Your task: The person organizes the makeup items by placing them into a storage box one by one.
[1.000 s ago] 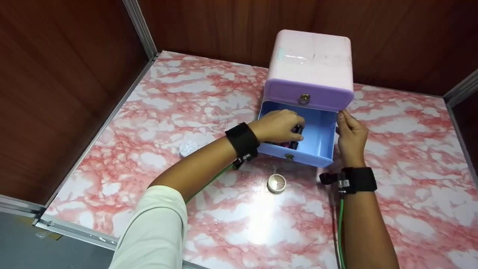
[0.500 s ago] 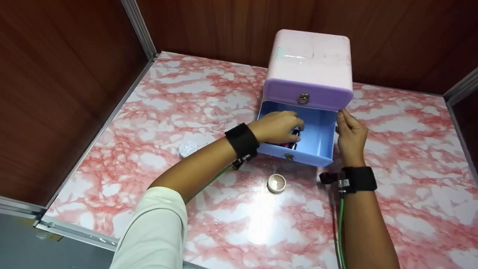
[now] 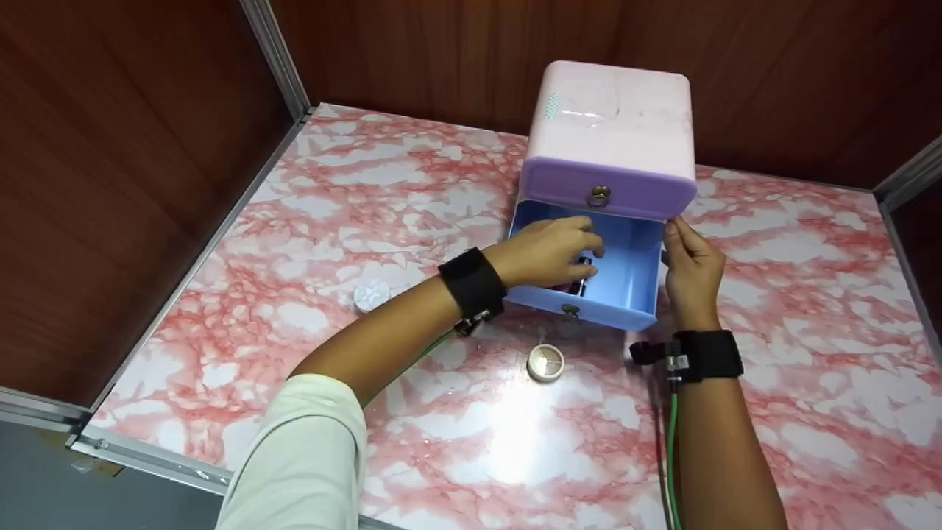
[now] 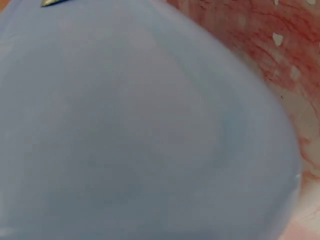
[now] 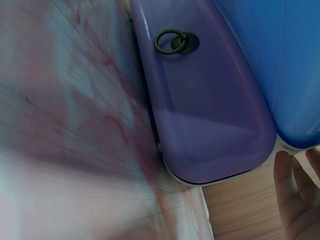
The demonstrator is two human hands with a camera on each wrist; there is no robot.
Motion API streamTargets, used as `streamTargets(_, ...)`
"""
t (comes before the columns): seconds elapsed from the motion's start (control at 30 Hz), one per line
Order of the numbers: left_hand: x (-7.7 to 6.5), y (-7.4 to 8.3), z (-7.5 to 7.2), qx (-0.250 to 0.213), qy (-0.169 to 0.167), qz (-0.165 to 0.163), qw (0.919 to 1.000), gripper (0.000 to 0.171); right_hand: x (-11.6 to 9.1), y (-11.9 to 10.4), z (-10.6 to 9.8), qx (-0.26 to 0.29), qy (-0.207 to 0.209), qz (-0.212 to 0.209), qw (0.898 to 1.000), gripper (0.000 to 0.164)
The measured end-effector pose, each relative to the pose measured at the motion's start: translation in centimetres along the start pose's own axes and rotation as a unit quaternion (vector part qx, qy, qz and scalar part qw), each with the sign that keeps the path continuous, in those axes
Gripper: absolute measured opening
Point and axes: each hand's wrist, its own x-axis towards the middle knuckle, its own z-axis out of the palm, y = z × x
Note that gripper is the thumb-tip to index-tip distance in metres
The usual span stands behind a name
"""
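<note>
My left hand (image 3: 556, 250) reaches into the pulled-out blue drawer (image 3: 625, 316), its fingers apart and the thumb stretched out. Just under the thumb lies a small dark glossy tube (image 3: 580, 278), with something magenta partly hidden beside it. The pink drawer cabinet (image 3: 625, 110) stands behind, its purple upper drawer front (image 3: 633, 184) closed. My right hand (image 3: 692, 269) is at the cabinet's right side, fairly straight fingertips (image 5: 283, 162) right by the edge where drawer and cabinet meet. A blurred blue drawer front (image 4: 150, 125) fills most of the left wrist view, hiding the left hand.
A round pale container with a clear top (image 3: 545, 362) stands in front of the drawer. A white disc with a star pattern (image 3: 372, 295) lies beside the left forearm. Below the blue drawer is a closed purple drawer (image 5: 215, 100) with a ring pull. Wooden panels (image 3: 412, 59) enclose the table.
The left hand's fingers spread from around the dark tube, which now lies lower in the drawer near its front. The right hand stays at the cabinet's side.
</note>
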Motion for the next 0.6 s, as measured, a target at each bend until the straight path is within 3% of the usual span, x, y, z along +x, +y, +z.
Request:
streamTargets(0.33,-1.9,0.7,-1.6,-0.054,0.086,0.031,0.9943,0.024,-0.2,0.0,-0.2,0.016,0.011,0.008,1.000,0.033)
streamTargets(0.6,-4.7,1.3,-2.5,-0.074,0.177,0.091,0.9772,0.017,0.1,0.3,0.0,0.007,0.011,0.005,1.000,0.033)
